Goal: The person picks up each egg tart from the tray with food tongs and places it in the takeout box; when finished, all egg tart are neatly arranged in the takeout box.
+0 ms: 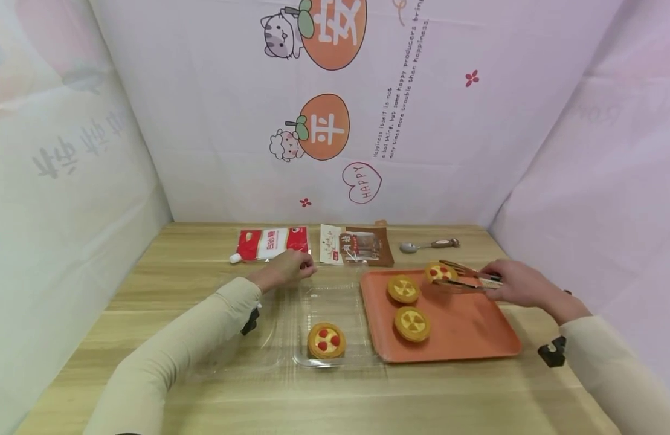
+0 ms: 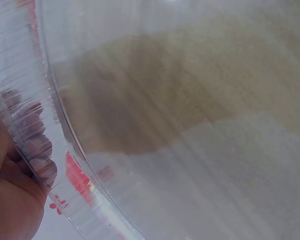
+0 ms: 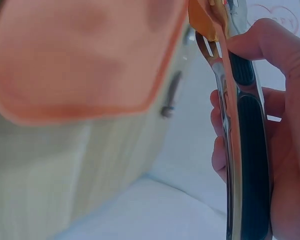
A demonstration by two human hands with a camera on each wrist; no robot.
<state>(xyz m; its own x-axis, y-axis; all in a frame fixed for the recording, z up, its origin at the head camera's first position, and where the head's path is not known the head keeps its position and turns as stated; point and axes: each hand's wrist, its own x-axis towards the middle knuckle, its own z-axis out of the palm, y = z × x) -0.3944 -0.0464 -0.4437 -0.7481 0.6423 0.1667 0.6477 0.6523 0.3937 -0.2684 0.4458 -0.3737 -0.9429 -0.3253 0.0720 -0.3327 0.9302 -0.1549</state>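
Note:
My right hand (image 1: 516, 283) grips metal tongs (image 3: 252, 150) with dark handle grips. Their tips lie around a strawberry-topped egg tart (image 1: 437, 272) at the back of the orange tray (image 1: 465, 329). Two plainer tarts, one at the back (image 1: 403, 289) and one nearer (image 1: 412, 324), sit at the tray's left side. Left of the tray stands a clear plastic container (image 1: 340, 305) with a strawberry-topped tart (image 1: 326, 341) at its front. With my left hand (image 1: 286, 270) I hold the rim of its clear lid (image 2: 55, 95); the fingers show through the plastic in the left wrist view.
Along the back of the wooden table (image 1: 335, 405) lie a red-and-white pouch (image 1: 272, 243), a brown packet (image 1: 362, 244) and a spoon (image 1: 429, 244). Printed white cloth walls (image 1: 226, 151) enclose the table at the back and sides.

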